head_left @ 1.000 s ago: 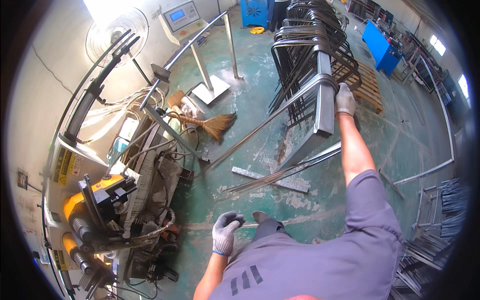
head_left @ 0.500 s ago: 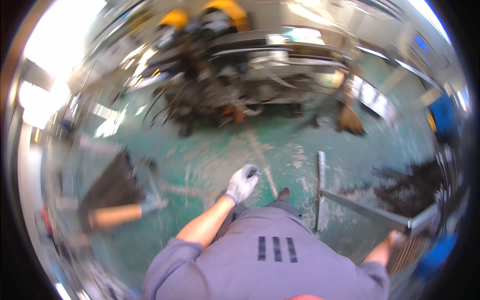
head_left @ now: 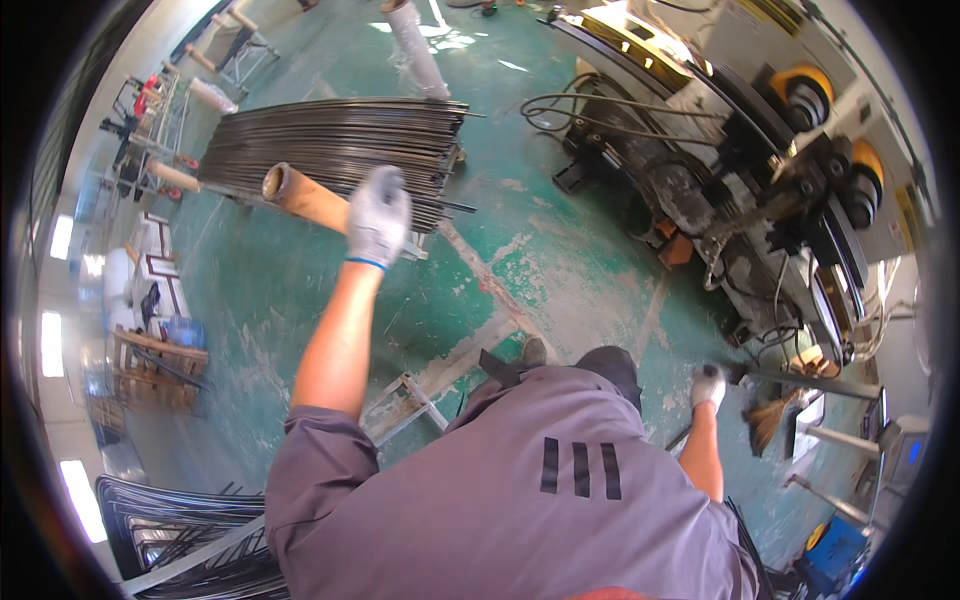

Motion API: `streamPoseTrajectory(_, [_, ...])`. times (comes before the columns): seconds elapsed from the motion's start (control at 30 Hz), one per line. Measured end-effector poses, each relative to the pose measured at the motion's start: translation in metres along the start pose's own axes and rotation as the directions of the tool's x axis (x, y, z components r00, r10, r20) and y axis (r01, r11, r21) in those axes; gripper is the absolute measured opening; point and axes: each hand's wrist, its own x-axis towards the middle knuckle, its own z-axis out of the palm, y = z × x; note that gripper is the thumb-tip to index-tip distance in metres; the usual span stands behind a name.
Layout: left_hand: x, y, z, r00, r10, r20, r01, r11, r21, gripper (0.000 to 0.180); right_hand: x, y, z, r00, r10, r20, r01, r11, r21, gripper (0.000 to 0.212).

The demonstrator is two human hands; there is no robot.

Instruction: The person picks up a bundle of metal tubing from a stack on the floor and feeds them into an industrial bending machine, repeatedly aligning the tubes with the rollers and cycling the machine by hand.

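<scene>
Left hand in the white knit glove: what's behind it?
Behind the left hand: a brown cardboard-like tube and a stack of long dark metal rods. Covered: the tube's right-hand end and some rod lengths. Contact can't be told.

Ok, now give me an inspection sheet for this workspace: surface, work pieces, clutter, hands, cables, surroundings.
Surface: green floor, paint worn in patches.
Work pieces: stack of dark metal rods; brown tube in front of it.
Clutter: straw broom on the right.
Hands: gloved left hand at the tube's end, contact unclear; gloved right hand low on the right, grip unclear.
Cables: dark cable looping out beside the machine.
Surroundings: wooden stand at left; bent dark rods at lower left.
</scene>
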Motion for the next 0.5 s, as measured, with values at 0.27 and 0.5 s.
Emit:
streamPoseTrajectory(0.27, [0.106,-0.138,-0.133,0.902,-0.312,-0.3,0.428,0.747,0.509,0.029,0.081,-0.304,0.079,0.917,-0.382,0.115,0.386,0.922,-0.014,0.041])
streamPoseTrajectory(0.5, [0.148,-0.23,-0.123,0.893,-0.208,-0.4,0.422,0.698,0.579,0.018,0.055,-0.584,0.232,0.621,-0.643,0.449,0.701,0.711,0.048,0.052])
